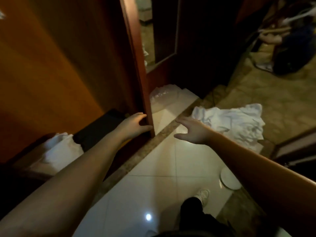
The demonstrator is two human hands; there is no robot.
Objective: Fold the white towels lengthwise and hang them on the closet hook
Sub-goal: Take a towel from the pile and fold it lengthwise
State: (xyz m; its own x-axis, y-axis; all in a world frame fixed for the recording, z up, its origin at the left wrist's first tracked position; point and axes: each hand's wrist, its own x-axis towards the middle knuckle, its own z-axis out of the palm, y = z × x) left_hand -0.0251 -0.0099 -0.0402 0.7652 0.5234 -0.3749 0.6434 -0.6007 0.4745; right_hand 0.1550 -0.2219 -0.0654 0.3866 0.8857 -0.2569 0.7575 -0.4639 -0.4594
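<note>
- Brown wood fills my upper left: the closet door (51, 57) stands open, its lower edge reaching down to the floor.
- Glossy white floor tiles (153, 194) run beneath me, crossed by a speckled stone strip (136, 158).
- A crumpled white towel (234, 120) lies on the floor to my right, just beyond my right hand.
- A second white cloth (58, 151) sits bunched at the lower left, beside a dark box (100, 129).
- My left hand (135, 125) has its fingers (145, 128) curled around the door's bottom edge, gripping it.
- My right hand (191, 132) hovers above the tiles, fingers (181, 119) spread wide and empty.
- A white plate (229, 180) lies on the floor, partly behind my right forearm.
</note>
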